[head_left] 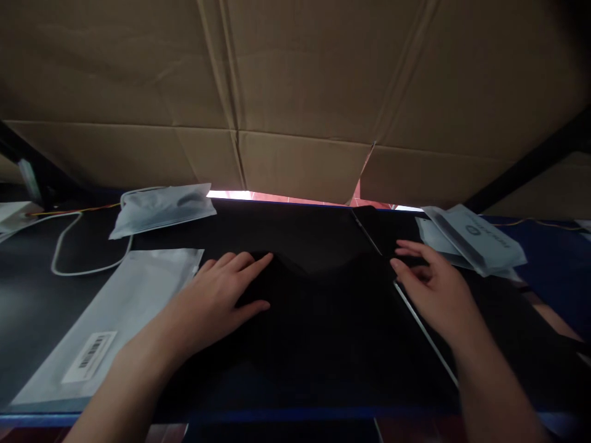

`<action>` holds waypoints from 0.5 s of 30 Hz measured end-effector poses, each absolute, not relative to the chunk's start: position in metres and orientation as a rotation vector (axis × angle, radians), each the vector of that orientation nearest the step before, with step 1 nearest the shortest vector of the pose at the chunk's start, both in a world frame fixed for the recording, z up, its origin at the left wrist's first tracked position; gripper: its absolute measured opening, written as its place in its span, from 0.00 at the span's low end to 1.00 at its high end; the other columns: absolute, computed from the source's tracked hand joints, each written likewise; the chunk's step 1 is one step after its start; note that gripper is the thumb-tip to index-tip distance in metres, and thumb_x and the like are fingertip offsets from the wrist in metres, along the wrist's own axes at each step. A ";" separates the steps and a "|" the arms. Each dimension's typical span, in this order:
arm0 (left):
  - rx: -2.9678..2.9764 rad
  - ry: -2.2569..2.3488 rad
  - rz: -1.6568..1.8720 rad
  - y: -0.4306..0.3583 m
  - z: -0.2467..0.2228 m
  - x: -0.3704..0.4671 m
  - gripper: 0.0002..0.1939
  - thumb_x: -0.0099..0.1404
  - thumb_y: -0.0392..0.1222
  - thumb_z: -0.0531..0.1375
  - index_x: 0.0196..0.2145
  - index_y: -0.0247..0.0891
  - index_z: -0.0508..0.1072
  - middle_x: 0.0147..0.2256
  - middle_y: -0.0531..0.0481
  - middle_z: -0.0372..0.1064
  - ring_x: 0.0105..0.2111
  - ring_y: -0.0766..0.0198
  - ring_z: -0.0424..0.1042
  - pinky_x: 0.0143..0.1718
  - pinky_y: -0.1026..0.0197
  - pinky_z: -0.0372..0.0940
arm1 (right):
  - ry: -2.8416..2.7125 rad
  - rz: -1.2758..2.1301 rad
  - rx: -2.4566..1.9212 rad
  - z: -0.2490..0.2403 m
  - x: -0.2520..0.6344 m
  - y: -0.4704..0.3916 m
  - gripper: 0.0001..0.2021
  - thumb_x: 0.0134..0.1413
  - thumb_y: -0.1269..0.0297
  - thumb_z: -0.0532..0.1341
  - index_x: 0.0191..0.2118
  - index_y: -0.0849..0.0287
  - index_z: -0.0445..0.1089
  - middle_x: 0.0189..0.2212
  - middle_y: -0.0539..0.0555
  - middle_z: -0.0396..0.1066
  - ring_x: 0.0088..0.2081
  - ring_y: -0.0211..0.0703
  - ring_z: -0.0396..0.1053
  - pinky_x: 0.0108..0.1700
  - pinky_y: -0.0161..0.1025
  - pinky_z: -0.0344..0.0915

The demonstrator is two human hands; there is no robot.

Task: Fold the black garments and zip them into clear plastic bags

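Observation:
My left hand (231, 289) lies palm down on a black surface (314, 344). Its index finger and thumb are stretched apart, and nothing shows in its grasp. Beside its wrist is a flat, frosted plastic bag (138, 289) with a barcode label (90, 357). On the right, my right hand (429, 283) hovers at or just above a thin, pale, straight strip (427, 335) that runs diagonally along the black surface. The thumb and index finger are apart and the other fingers are partly curled. I cannot tell whether the fingertips touch the strip.
A filled frosted pouch (164, 209) and a white cable (58, 249) lie at the back left. Several printed plastic packets (480, 237) are stacked at the right. A cardboard sheet (300, 80) walls off the back. A blue edge (277, 417) runs along the front.

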State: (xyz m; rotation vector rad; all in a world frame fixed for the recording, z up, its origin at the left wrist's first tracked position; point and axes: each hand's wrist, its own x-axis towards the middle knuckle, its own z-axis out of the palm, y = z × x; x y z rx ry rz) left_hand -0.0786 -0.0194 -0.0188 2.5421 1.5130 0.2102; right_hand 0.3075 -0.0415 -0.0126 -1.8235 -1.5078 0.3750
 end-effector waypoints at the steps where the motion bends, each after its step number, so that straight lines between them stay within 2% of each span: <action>1: 2.572 1.543 0.263 -0.023 -0.019 -0.078 0.36 0.74 0.52 0.63 0.76 0.43 0.64 0.62 0.35 0.76 0.60 0.34 0.76 0.60 0.29 0.69 | -1.500 0.295 -1.815 -0.012 0.305 -0.045 0.24 0.70 0.47 0.63 0.64 0.51 0.74 0.58 0.60 0.78 0.40 0.48 0.79 0.39 0.45 0.78; 3: 2.642 1.566 0.410 -0.037 -0.019 -0.075 0.31 0.78 0.52 0.59 0.74 0.45 0.66 0.65 0.36 0.75 0.63 0.34 0.74 0.63 0.25 0.67 | -1.617 0.236 -1.779 -0.010 0.300 -0.061 0.21 0.71 0.47 0.62 0.63 0.48 0.74 0.60 0.59 0.76 0.47 0.51 0.79 0.42 0.46 0.79; 5: 2.698 1.502 0.535 -0.059 -0.020 -0.068 0.28 0.80 0.54 0.57 0.73 0.48 0.66 0.65 0.41 0.76 0.64 0.38 0.76 0.66 0.23 0.64 | -1.910 0.374 -1.746 -0.011 0.297 -0.083 0.18 0.72 0.46 0.63 0.60 0.42 0.77 0.61 0.55 0.76 0.56 0.55 0.78 0.53 0.52 0.79; 7: 2.721 1.383 0.553 -0.080 -0.022 -0.060 0.29 0.79 0.56 0.58 0.73 0.49 0.65 0.64 0.44 0.77 0.63 0.39 0.77 0.67 0.21 0.64 | -2.069 0.409 -1.755 -0.017 0.296 -0.102 0.17 0.69 0.44 0.65 0.58 0.38 0.79 0.63 0.53 0.74 0.60 0.58 0.76 0.56 0.56 0.79; 9: 2.719 1.322 0.528 -0.092 -0.025 -0.052 0.29 0.77 0.58 0.61 0.70 0.48 0.70 0.64 0.43 0.77 0.62 0.37 0.78 0.64 0.19 0.67 | -2.125 0.419 -1.794 -0.024 0.294 -0.111 0.14 0.69 0.46 0.66 0.55 0.39 0.81 0.65 0.52 0.73 0.62 0.60 0.74 0.58 0.59 0.78; 12: 2.663 1.352 0.497 -0.087 -0.028 -0.049 0.15 0.77 0.50 0.61 0.56 0.49 0.80 0.63 0.45 0.78 0.63 0.37 0.77 0.65 0.17 0.64 | -2.093 0.340 -1.782 -0.028 0.289 -0.105 0.10 0.72 0.51 0.62 0.47 0.43 0.81 0.61 0.53 0.75 0.61 0.60 0.73 0.61 0.64 0.74; 15: 2.620 1.390 0.564 -0.074 -0.020 -0.062 0.13 0.76 0.41 0.58 0.49 0.51 0.83 0.62 0.49 0.79 0.63 0.43 0.77 0.72 0.19 0.53 | -1.969 0.162 -1.704 -0.018 0.290 -0.100 0.12 0.73 0.51 0.60 0.43 0.44 0.81 0.56 0.53 0.78 0.59 0.59 0.75 0.64 0.65 0.71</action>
